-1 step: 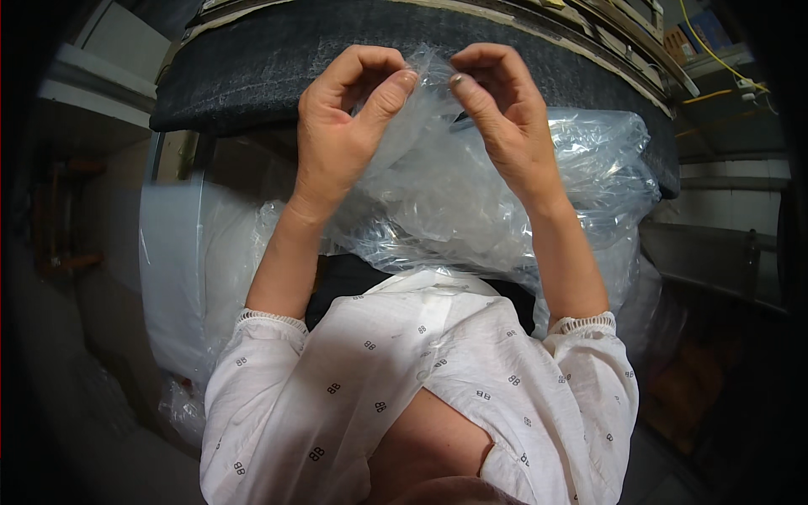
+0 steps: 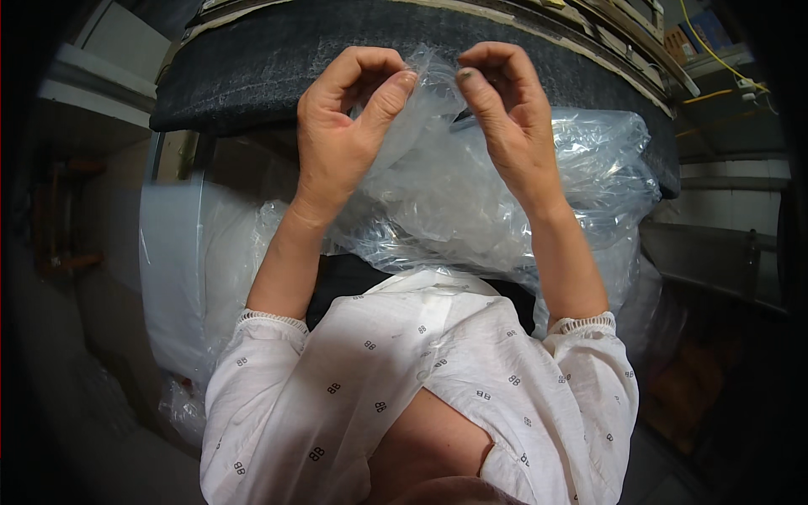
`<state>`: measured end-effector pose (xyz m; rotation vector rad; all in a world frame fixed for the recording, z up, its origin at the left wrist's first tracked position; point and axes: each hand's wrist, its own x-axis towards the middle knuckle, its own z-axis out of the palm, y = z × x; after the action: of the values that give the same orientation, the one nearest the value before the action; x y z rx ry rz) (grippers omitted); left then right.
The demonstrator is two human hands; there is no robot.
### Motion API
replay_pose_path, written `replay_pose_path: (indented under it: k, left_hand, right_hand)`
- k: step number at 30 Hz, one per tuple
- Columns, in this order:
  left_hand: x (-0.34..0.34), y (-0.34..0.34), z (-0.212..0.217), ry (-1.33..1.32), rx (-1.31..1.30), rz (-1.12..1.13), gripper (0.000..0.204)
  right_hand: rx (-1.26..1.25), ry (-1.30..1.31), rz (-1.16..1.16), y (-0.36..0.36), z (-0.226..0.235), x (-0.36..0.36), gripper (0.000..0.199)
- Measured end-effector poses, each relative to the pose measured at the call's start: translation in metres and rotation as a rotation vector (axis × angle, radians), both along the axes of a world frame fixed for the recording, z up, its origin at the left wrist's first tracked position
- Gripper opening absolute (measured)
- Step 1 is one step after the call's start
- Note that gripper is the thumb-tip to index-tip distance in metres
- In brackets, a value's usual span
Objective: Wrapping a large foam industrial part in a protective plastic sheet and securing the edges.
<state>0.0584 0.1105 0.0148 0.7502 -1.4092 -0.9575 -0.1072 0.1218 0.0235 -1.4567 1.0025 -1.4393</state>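
Clear plastic film point(image 2: 434, 82) rises in a thin bunch between my two hands, over the dark padded surface. My left hand point(image 2: 343, 126) pinches its left edge between thumb and bent forefinger. On the other side, my right hand point(image 2: 515, 122) has its thumb and forefinger curled close together at the film's right edge; the contact at those fingertips is hard to make out. Below the hands, a crumpled heap of clear plastic point(image 2: 438, 189) lies across my lap, its glossy folds spreading to the right beneath my right forearm.
A dark, worn padded edge point(image 2: 252, 71) curves across the front, with metal and wooden rails point(image 2: 606, 38) beyond it. At left stands a pale panel point(image 2: 172, 269) beside more plastic. A yellow cord point(image 2: 711, 50) hangs at the far right.
My right hand has shifted slightly to the right, widening the gap between my fingertips. My left hand stays in place on the film.
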Motion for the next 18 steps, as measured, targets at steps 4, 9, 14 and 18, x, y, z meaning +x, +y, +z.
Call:
replay_pose_path:
  k: [4,9,14,18]
  left_hand:
    - [-0.003,0.005,-0.005,-0.080,-0.063,0.073,0.010]
    - [-0.008,0.008,-0.006,0.043,-0.046,0.032,0.011]
    - [-0.002,0.012,-0.001,0.171,0.174,-0.144,0.010]
    - [-0.001,0.012,-0.002,0.180,0.191,-0.152,0.013]
  right_hand:
    - [-0.102,0.204,-0.098,0.011,0.014,0.003,0.017]
    - [-0.013,0.090,0.006,0.007,0.010,0.008,0.012]
    - [0.140,-0.070,0.086,0.012,0.011,0.005,0.013]
    - [0.179,-0.104,0.154,0.010,0.010,0.002,0.016]
